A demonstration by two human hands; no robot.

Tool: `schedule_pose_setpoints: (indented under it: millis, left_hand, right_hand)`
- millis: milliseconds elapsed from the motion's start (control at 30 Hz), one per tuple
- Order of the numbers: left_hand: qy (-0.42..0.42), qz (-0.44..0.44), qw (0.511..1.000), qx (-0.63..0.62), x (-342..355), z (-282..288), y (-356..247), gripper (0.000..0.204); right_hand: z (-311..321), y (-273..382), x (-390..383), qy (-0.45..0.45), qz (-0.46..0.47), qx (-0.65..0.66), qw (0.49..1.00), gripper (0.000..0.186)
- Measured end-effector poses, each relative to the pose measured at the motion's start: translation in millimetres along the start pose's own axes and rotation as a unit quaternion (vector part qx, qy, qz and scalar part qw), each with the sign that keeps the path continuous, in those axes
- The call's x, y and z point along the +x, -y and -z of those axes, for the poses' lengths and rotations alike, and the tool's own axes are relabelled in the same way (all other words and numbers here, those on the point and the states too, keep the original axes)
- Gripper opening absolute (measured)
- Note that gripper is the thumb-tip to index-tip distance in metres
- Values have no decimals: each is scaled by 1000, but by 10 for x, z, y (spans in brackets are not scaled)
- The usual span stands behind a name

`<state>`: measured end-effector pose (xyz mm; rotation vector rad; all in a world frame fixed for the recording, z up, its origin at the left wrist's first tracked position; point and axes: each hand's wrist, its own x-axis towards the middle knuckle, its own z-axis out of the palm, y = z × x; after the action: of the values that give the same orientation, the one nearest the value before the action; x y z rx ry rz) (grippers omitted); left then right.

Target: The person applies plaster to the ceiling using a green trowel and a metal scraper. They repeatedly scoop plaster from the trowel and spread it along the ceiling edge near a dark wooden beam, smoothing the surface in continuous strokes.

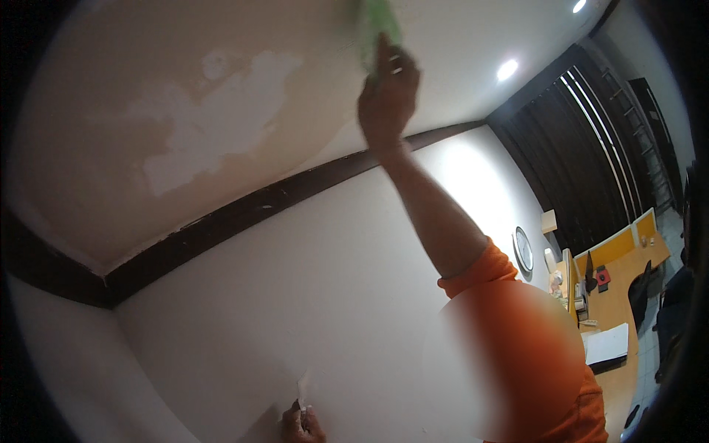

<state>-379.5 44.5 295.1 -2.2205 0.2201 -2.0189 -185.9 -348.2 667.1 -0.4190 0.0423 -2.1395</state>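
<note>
My right hand (388, 103) is raised on a bare forearm with an orange sleeve, up at the ceiling (310, 29). Its fingers are closed on a flat green tool (378, 33), smeared by motion and cut by the upper edge, so its exact kind does not show. Beside it, the ceiling bears pale, uneven patches (221, 118) on a beige ground. Low in the picture, my left hand (303, 426) is closed around a small putty knife (303, 391), its pale blade pointing up in front of the white wall (295, 310).
A dark wooden trim (244, 203) runs along the joint of wall and ceiling. To the right are a round wall clock (523, 251), a desk (613, 295) with papers (607, 343), dark chairs, dark curtains (561, 140) and a ladder (635, 122). Ceiling lamps (507, 70) glow.
</note>
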Motion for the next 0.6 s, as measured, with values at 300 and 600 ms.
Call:
schedule_pose_setpoints:
  millis: [300, 600]
  left_hand:
    - [2, 24, 1000, 17, -96, 82, 50, 19]
    - [10, 11, 1000, 3, -113, 46, 152, 21]
  right_hand:
    - [247, -207, -597, 96, -21, -17, 995, 54]
    - [13, 526, -1491, 232, -32, 95, 968, 75]
